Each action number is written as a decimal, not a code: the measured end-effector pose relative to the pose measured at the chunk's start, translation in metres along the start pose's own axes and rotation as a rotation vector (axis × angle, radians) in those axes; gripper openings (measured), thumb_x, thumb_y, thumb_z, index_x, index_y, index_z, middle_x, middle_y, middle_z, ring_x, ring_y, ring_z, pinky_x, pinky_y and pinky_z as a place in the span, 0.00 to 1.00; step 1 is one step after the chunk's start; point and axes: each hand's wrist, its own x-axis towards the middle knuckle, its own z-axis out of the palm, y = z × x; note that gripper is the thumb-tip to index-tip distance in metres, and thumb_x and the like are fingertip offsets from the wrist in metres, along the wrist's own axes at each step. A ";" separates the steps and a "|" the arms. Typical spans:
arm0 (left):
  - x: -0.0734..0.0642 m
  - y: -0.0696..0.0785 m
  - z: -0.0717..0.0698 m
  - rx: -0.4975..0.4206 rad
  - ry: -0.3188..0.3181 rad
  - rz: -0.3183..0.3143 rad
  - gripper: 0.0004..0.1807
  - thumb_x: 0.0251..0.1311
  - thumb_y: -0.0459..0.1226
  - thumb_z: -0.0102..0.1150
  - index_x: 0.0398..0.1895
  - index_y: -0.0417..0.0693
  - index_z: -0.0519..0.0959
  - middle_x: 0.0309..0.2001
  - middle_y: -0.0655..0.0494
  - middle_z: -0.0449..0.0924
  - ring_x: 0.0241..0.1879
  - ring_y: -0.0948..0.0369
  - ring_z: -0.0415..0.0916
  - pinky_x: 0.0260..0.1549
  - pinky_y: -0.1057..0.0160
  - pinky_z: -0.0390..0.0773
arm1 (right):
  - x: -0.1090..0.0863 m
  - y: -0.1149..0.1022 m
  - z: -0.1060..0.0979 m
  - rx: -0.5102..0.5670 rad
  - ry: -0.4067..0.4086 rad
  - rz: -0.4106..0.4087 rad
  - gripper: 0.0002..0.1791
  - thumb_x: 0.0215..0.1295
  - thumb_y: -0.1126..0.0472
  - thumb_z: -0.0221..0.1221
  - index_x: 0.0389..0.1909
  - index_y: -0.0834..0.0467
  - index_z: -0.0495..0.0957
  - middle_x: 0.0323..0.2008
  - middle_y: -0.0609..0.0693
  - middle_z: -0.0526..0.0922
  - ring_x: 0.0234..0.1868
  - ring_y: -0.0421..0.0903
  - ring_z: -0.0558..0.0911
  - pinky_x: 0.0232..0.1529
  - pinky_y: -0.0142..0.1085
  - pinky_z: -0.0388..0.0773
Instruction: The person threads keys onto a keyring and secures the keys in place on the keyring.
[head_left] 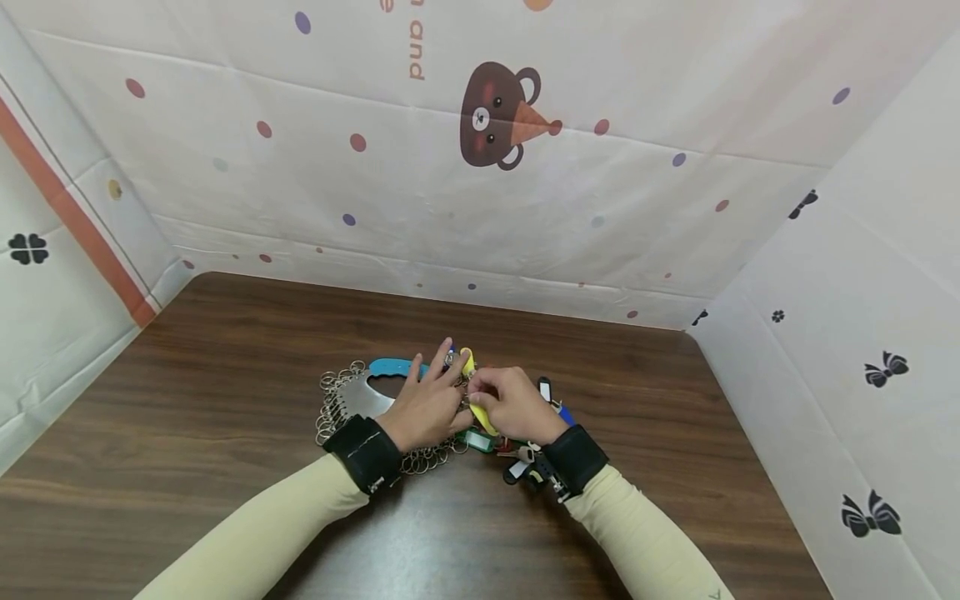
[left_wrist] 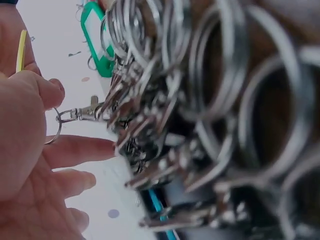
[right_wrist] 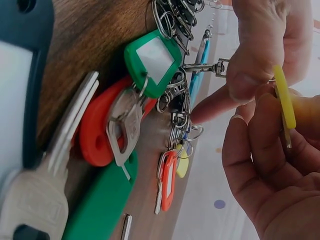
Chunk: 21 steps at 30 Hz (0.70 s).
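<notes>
My left hand (head_left: 431, 408) reaches over a metal key holder (head_left: 360, 396) with a blue handle (head_left: 390, 367) and many clips and rings along its edge. Its fingers are spread, and the thumb pinches a split ring (left_wrist: 59, 125) near the index finger. That ring hangs from a swivel clip (left_wrist: 85, 113) on the holder. My right hand (head_left: 517, 404) pinches a yellow key tag (right_wrist: 284, 97) between thumb and fingers, close against the left thumb. Part of a key (right_wrist: 287, 136) shows beside this tag; how it joins the ring is hidden.
Beside the holder lie a green tag (head_left: 478, 440), a black tag (head_left: 515, 472), a blue tag (head_left: 566, 416) and loose keys. Another yellow tag (head_left: 468, 362) sits beyond the hands. The right wrist view shows red tags (right_wrist: 95, 130) on the wooden table (head_left: 247, 333). Patterned cloth walls (head_left: 420, 183) enclose it.
</notes>
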 end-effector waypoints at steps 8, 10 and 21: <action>-0.003 -0.002 -0.007 0.006 -0.075 0.013 0.26 0.75 0.59 0.51 0.50 0.49 0.88 0.85 0.46 0.47 0.85 0.40 0.28 0.74 0.22 0.44 | -0.001 0.003 -0.001 -0.043 -0.015 0.007 0.08 0.74 0.69 0.58 0.34 0.59 0.82 0.26 0.49 0.79 0.22 0.36 0.72 0.26 0.28 0.69; -0.005 -0.005 -0.010 -0.032 -0.079 -0.008 0.29 0.72 0.59 0.56 0.59 0.47 0.85 0.85 0.45 0.45 0.85 0.40 0.27 0.74 0.22 0.44 | 0.000 0.007 -0.005 -0.073 -0.013 0.032 0.07 0.74 0.68 0.59 0.35 0.60 0.83 0.27 0.48 0.80 0.23 0.37 0.72 0.27 0.29 0.70; -0.022 -0.014 -0.025 -0.302 0.019 -0.018 0.12 0.70 0.37 0.58 0.31 0.49 0.88 0.31 0.57 0.85 0.32 0.61 0.78 0.35 0.61 0.78 | 0.013 0.046 -0.033 -0.201 0.104 0.231 0.09 0.73 0.68 0.58 0.48 0.62 0.85 0.40 0.55 0.87 0.34 0.48 0.80 0.37 0.40 0.79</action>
